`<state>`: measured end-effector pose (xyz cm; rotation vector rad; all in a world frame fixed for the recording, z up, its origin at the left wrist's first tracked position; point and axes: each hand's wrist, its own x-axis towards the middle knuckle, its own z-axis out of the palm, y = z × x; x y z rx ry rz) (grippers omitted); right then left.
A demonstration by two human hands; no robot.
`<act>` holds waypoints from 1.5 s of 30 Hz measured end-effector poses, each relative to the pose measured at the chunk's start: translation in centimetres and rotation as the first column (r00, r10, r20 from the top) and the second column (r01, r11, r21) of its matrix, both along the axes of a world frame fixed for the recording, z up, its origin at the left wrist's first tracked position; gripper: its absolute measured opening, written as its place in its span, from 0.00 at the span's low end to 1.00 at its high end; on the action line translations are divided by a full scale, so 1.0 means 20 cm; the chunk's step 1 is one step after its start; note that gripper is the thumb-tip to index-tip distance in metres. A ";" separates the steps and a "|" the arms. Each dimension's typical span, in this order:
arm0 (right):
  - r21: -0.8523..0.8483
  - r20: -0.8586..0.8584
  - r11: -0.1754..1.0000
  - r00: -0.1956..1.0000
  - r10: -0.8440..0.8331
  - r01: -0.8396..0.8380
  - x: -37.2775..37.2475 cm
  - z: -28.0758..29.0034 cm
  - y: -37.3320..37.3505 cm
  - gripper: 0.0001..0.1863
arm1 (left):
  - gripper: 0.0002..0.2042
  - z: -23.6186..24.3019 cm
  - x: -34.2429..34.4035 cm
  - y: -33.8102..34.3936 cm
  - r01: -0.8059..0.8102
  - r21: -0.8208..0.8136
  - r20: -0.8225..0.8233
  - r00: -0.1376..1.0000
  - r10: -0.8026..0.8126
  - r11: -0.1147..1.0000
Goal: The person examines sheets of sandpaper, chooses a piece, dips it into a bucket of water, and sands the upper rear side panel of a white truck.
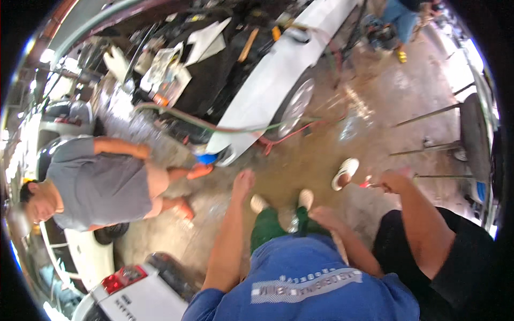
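Observation:
My left hand (244, 183) is held out ahead of me over the concrete floor, near the front corner of a white car (262, 88) but apart from it. Its fingers look curled, though blur hides whether anything is in them. My right hand (324, 217) is close to my body at waist height, beside my green trousers (267, 224). Its fingers are smeared, and I see no object in it. Past the left hand, a green hose (241, 129) and a red hose (289, 136) run across the car's fender and wheel.
A person in grey (101, 182) stands to the left. Another in black (428, 241) is close on my right, one hand (393, 182) reaching forward. White paper sheets (206, 43) lie over the car's front. A white vehicle with a red tail light (123, 279) stands behind left.

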<state>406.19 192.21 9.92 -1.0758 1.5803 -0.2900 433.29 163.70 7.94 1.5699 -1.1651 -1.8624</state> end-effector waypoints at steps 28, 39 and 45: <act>0.474 -0.423 0.627 0.784 -0.454 0.618 1.17 -0.53 -0.22 0.41 | 0.24 -1.42 1.64 -2.11 -0.398 0.006 0.354 0.859 0.370 0.917; 0.461 -0.497 0.607 0.755 -0.428 0.647 1.22 -0.54 -0.28 0.41 | 0.27 -1.91 2.02 -2.35 0.062 -0.168 0.169 0.985 -0.033 0.984; 0.413 -0.528 0.563 0.691 -0.493 0.716 1.25 -0.45 -0.35 0.39 | 0.30 -1.65 1.84 -2.30 -0.009 -0.040 0.059 0.998 0.012 0.999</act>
